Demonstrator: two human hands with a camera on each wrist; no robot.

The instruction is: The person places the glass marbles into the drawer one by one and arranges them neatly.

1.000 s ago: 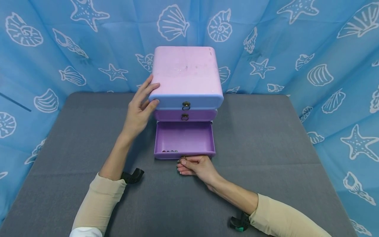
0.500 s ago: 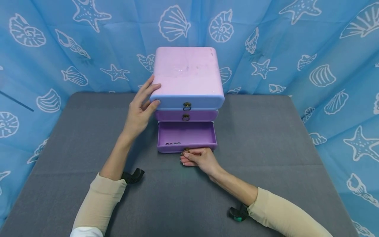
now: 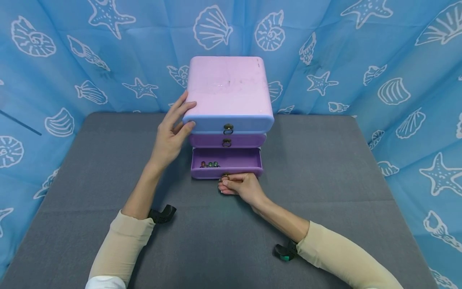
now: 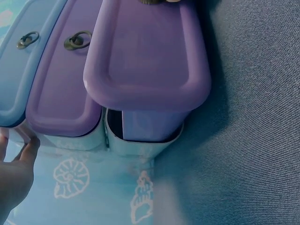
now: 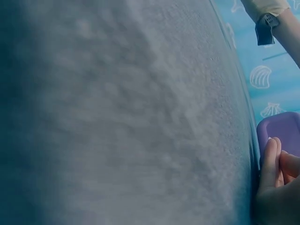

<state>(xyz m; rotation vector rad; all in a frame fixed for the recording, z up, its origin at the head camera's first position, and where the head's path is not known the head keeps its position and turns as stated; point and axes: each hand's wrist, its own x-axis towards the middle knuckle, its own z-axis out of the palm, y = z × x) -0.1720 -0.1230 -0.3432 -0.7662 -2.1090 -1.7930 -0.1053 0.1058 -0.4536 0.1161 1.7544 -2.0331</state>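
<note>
A small pink drawer cabinet [image 3: 227,86] has a blue top drawer [image 3: 205,123], a purple middle drawer [image 3: 205,140] and a purple bottom drawer [image 3: 245,161] that is pulled partway out. Several small shiny round beads [image 3: 210,164] lie along the bottom drawer's front left. My right hand [image 3: 247,188] pinches the brass ring pull [image 3: 224,178] on that drawer's front between thumb and fingers. Against the cabinet's upper left front corner rests my left hand [image 3: 167,138], its fingers extended and spread along the side and top edge.
Under the cabinet is a table with a grey cloth [image 3: 325,176]. Behind it hangs a blue shell-print curtain [image 3: 151,48]. Brass ring pulls also hang on the top and middle drawers. Black wrist devices [image 3: 162,214] sit under both forearms.
The bottom drawer has slid inward toward the cabinet, with my right hand moving along on its ring. The beads show more fully now. My left hand stays at the corner.
</note>
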